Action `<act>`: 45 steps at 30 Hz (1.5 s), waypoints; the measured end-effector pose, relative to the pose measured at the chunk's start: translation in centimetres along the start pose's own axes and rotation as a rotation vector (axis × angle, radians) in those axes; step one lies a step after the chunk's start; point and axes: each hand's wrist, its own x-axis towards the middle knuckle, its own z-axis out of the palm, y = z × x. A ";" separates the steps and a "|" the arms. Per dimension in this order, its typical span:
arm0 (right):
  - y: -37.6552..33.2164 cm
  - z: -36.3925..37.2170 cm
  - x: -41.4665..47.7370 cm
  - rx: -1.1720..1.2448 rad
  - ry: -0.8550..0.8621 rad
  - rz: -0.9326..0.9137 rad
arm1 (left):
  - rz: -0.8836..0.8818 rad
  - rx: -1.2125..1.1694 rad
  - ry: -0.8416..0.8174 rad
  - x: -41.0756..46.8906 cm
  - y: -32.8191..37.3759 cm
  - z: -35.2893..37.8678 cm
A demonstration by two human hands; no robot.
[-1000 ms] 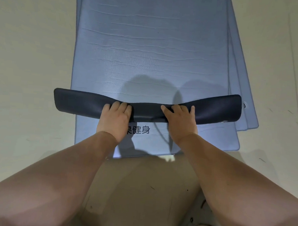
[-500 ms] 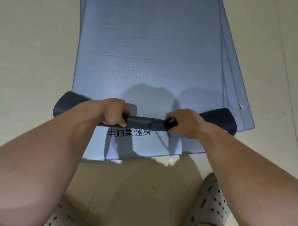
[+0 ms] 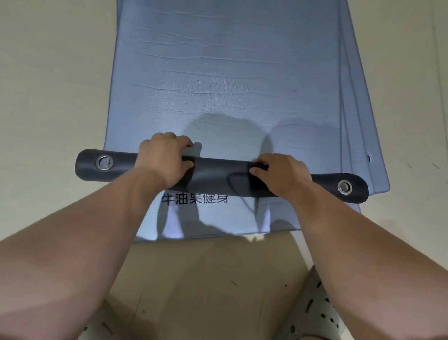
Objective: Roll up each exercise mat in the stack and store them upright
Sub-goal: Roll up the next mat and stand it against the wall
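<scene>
**Head view: mat stack on the floor, top mat part-rolled, both hands on the roll**

Item 1. Stack of blue-grey exercise mats, lying flat on the floor. The layers are fanned slightly, so several long edges show along the right side. One lower layer shows a small eyelet near its corner.

Item 2. Top mat, flat, lightly creased crosswise. Its near end is turned up into a short roll with the dark underside outward, lying across the stack. The roll's left end overhangs the stack onto the floor, and its right end lies over the fanned edges. There is a metal eyelet at each end, left and right.

Item 3. Left hand, fingers curled over the far side of the roll and thumb on the near side, gripping it.

Item 4. Right hand, holding the roll the same way, well apart from the left hand.

Item 5. Next mat down, its near end exposed in front of the roll, with black printed characters just below the roll. The tops of the characters are partly covered by the roll, and the left wrist hides the start of the line.

Item 6. Shadows of the hands fall on the top mat beyond the roll.

Item 7. Pale perforated clogs at the bottom edge, right and left, both partly behind the forearms.

Item 8. Floor, smooth, pale beige, with a few small dark marks.
</scene>
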 end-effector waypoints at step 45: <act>-1.6 -0.4 1.1 -0.327 0.011 -0.175 | 0.196 0.113 0.019 -1.0 3.1 1.0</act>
